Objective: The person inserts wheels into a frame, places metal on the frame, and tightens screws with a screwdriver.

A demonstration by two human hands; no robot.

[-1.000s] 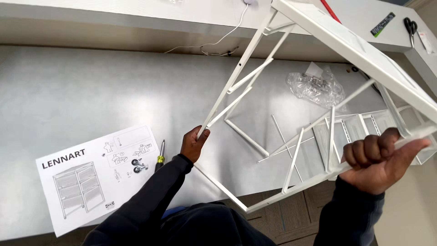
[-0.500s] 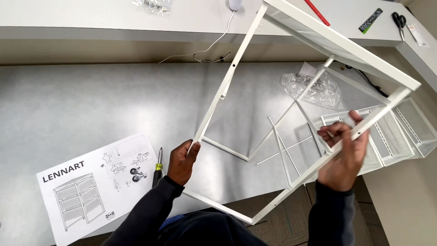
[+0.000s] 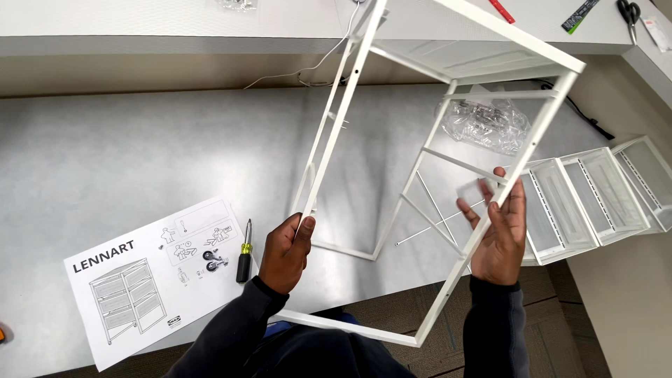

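Two hands on one white metal frame (image 3: 448, 140), held tilted above the grey tabletop (image 3: 126, 154). My left hand (image 3: 285, 253) is wrapped tight around the left upright; my right hand (image 3: 498, 234) lies flat-fingered against the right rail. Screwdriver (image 3: 243, 260) and instruction sheet (image 3: 150, 280) lie left. Plastic hardware bag (image 3: 490, 124) and white mesh drawers (image 3: 595, 196) sit right.
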